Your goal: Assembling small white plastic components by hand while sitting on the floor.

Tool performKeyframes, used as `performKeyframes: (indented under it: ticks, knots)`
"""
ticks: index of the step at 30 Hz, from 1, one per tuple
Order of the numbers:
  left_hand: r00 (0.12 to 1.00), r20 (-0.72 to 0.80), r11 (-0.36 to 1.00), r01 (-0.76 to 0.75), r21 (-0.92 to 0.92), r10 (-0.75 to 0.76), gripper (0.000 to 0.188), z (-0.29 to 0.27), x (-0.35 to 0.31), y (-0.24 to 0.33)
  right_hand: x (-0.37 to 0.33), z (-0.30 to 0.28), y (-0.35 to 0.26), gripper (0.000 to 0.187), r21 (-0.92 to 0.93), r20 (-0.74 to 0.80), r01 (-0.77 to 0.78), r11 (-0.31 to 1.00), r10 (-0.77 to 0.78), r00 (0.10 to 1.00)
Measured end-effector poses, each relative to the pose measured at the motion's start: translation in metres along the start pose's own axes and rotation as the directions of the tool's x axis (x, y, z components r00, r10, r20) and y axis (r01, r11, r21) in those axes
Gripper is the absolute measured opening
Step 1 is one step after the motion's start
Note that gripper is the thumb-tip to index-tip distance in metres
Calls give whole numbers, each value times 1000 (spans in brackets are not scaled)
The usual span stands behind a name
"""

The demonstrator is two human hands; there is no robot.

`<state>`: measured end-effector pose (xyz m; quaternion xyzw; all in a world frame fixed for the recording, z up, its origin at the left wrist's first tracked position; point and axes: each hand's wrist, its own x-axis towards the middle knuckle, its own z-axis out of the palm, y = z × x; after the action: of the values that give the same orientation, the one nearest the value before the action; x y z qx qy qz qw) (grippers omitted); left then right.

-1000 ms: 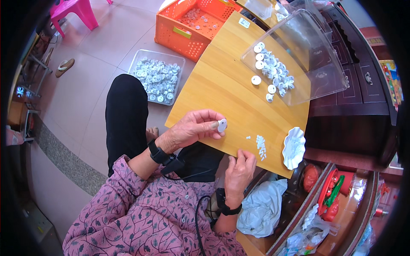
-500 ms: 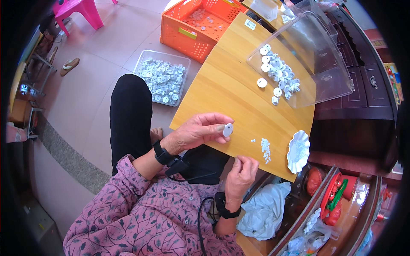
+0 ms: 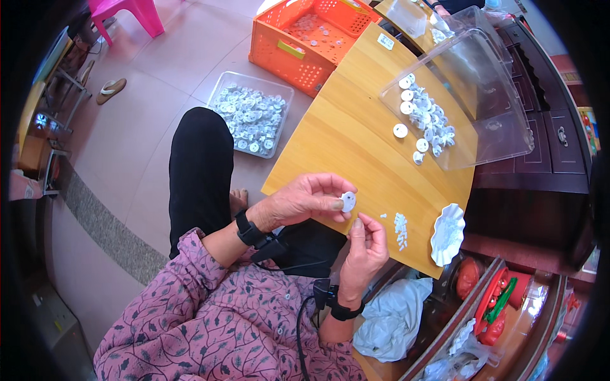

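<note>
My left hand (image 3: 304, 202) pinches a small white round disc (image 3: 347, 202) between thumb and fingers, just above the near edge of a wooden table (image 3: 356, 140). My right hand (image 3: 366, 244) is raised right under the disc, its fingertips closed together as if pinching a tiny piece that I cannot make out. A little pile of small white bits (image 3: 400, 228) lies on the table to the right of the hands. Beside it sits a white scalloped dish (image 3: 447, 233). Farther up the table, several white discs (image 3: 422, 120) spill from a clear plastic tray (image 3: 483, 95).
On the floor to the left stands a clear bin of white discs (image 3: 251, 114) and behind it an orange crate (image 3: 305, 38). A dark cabinet (image 3: 540, 152) stands right of the table. A box with red and green items (image 3: 495, 305) and a white bag (image 3: 394, 317) lie low right.
My right hand has lifted from the table edge up to the disc held in my left hand. The left hand has stayed almost in place.
</note>
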<state>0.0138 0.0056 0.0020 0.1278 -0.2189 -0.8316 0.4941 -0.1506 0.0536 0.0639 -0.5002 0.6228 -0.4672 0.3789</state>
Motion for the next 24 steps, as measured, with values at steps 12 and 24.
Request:
performKeyframes:
  ticks: [12, 24]
  knots:
    - [1000, 20, 1000, 4, 13, -4, 39, -1, 1, -2, 6, 1, 5, 12, -21, -32, 128, 992, -129, 991]
    - [999, 17, 998, -33, 60, 32, 38, -1, 3, -5, 6, 3, -13, 11, 285, -43, -85, 955, 102, 994]
